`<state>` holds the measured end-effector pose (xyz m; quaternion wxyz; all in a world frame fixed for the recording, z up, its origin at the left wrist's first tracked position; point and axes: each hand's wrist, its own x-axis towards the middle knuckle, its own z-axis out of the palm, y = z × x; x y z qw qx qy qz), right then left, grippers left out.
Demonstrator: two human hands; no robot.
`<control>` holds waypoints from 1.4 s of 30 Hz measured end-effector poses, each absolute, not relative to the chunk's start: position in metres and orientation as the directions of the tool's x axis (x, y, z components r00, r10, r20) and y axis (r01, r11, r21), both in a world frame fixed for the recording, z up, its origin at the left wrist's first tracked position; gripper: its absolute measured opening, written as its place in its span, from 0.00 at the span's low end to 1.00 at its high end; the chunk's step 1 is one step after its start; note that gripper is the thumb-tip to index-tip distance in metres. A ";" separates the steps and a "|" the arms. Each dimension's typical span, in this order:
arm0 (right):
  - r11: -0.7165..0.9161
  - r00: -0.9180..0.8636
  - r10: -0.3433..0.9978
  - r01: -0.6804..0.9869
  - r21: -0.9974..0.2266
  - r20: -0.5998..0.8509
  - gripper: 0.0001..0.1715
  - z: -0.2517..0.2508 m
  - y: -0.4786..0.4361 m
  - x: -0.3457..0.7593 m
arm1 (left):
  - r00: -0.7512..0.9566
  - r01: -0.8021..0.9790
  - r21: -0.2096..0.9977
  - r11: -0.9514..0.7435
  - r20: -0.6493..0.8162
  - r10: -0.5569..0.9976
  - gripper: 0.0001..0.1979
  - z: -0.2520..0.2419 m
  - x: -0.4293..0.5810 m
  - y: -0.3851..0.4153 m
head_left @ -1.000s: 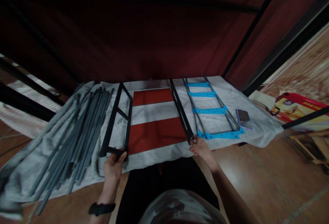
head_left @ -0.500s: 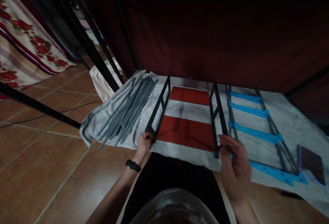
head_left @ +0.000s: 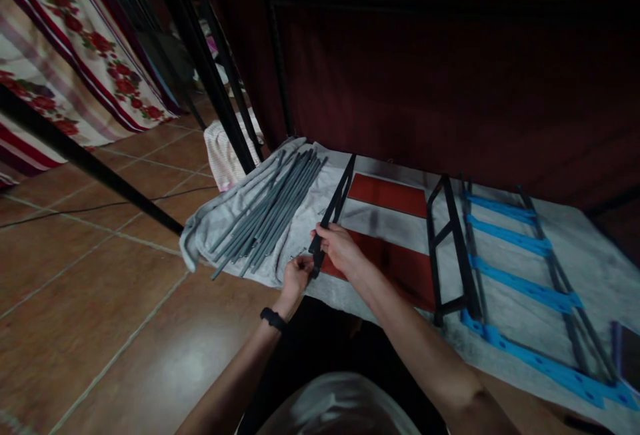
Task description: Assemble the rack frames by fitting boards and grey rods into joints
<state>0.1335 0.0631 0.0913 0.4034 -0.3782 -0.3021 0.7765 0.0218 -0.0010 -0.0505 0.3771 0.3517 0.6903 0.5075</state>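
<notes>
My right hand [head_left: 339, 247] is closed around the near part of a black metal side frame [head_left: 336, 203], which leans to the right. Beside that frame's near end, my left hand [head_left: 297, 276] has its fingertips pinched together; whatever is between them is too small to make out. Two red-orange panels, a far one [head_left: 387, 195] and a near one [head_left: 397, 258], lie flat to the right of this frame. My right forearm covers part of the near panel. A second black side frame [head_left: 453, 235] stands at the panels' right edge, tilted outward.
Many grey rods [head_left: 273, 212] lie bundled on a grey cloth [head_left: 295, 252] at the left. On the right, blue slotted strips [head_left: 520, 278] cross thin dark rods. A phone [head_left: 627, 355] lies at the right edge. A black pole [head_left: 90, 155] slants over the tiled floor [head_left: 125, 315].
My right hand has moved left from the right side frame and taken hold of the left one. The left frame now leans inward and the right one outward. The view has shifted left.
</notes>
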 end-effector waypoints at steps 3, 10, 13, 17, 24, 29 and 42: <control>-0.528 -0.391 0.836 -0.381 -0.759 -0.385 0.14 0.095 0.067 0.145 | -0.431 0.143 0.954 0.264 -0.180 0.884 0.10 -0.050 0.019 -0.002; -0.534 -0.389 0.835 -0.406 -0.741 -0.389 0.13 0.092 0.064 0.154 | -0.423 0.077 0.941 0.330 -0.268 0.865 0.06 -0.040 0.021 0.000; -0.514 -0.397 0.845 -0.416 -0.750 -0.359 0.13 0.092 0.064 0.154 | -0.383 0.028 0.969 0.244 -0.215 0.898 0.04 -0.036 0.021 -0.003; -0.519 -0.398 0.843 -0.423 -0.743 -0.362 0.13 0.091 0.065 0.154 | -0.371 0.011 0.974 0.227 -0.206 0.906 0.08 -0.038 0.017 -0.007; -0.535 -0.382 0.838 -0.442 -0.719 -0.389 0.12 0.090 0.062 0.152 | -0.339 0.086 0.928 0.363 -0.315 0.886 0.07 -0.042 0.013 0.003; -0.540 -0.400 0.832 -0.419 -0.730 -0.385 0.14 0.091 0.064 0.151 | -0.277 0.000 0.956 0.295 -0.283 0.918 0.04 -0.039 0.010 0.000; -0.549 -0.382 0.830 -0.429 -0.718 -0.406 0.13 0.091 0.061 0.150 | -0.250 0.114 0.944 0.311 -0.276 0.928 0.03 -0.037 0.013 0.005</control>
